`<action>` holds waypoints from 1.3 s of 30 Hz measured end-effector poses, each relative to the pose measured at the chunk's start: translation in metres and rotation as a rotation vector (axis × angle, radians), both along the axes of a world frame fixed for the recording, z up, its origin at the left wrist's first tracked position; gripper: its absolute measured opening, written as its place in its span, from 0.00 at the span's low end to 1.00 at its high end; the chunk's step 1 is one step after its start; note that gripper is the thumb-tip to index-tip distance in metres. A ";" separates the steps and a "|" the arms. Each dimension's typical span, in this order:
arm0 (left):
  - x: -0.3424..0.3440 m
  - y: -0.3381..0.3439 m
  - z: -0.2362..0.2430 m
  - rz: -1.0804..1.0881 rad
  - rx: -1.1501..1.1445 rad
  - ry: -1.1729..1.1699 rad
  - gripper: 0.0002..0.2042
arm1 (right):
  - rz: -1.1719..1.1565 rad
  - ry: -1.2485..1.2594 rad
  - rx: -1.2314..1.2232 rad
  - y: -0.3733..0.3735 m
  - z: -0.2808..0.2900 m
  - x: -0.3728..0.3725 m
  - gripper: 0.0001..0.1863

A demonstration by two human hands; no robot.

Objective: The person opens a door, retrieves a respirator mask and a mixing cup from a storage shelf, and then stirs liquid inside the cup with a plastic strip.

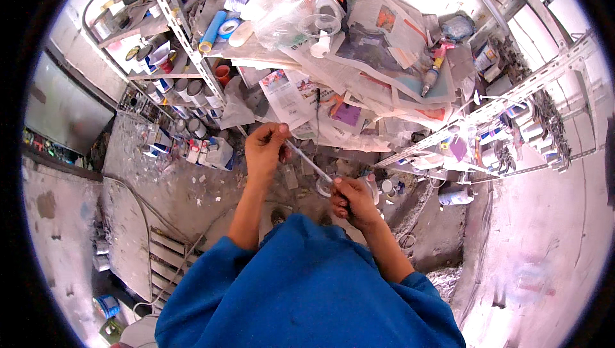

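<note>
In front of my body, a thin whitish stick or strip (310, 162) slants down from left to right between my two hands. My left hand (264, 149) pinches its upper end between thumb and fingers. Closed round the lower end is my right hand (354, 202), its thumb on top. What the strip is made of cannot be made out. Both hands are in the air, on the near side of a bench spread with newspaper (285, 98). Dark smudges mark the fingers.
On the bench lie a clear plastic bag (285, 18), a blue tape roll (229, 27) and a pink-topped tool (435, 69). Cans crowd the left metal shelf (182, 40) and the right rack (474, 117). A slatted pallet (168, 257) and a hose (144, 200) lie on the littered floor.
</note>
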State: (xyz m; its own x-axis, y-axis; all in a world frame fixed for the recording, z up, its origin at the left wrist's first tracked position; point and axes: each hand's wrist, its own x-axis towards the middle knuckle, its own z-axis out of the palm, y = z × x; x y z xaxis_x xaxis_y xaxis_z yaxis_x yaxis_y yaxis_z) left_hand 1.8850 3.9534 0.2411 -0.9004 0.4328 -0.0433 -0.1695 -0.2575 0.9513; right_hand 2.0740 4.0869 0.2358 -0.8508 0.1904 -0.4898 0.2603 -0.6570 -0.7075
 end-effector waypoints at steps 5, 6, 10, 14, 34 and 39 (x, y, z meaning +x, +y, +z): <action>-0.011 -0.008 -0.007 -0.159 -0.154 0.060 0.06 | -0.184 0.050 0.961 0.002 -0.003 -0.002 0.10; -0.012 -0.008 -0.010 -0.189 -0.170 0.069 0.06 | -0.213 0.084 1.267 0.001 0.001 -0.002 0.10; -0.013 -0.007 -0.015 -0.231 -0.185 0.243 0.08 | -0.173 0.145 1.483 0.007 0.008 -0.005 0.11; -0.009 0.000 -0.006 -0.210 -0.235 0.418 0.09 | -0.126 0.039 0.943 0.019 -0.009 0.003 0.15; -0.007 0.011 0.009 -0.580 -0.463 -0.068 0.18 | -0.148 0.258 1.691 0.055 0.008 0.023 0.06; -0.011 0.006 -0.016 -0.707 -0.293 -0.244 0.16 | -0.110 0.420 1.965 0.063 0.023 0.030 0.11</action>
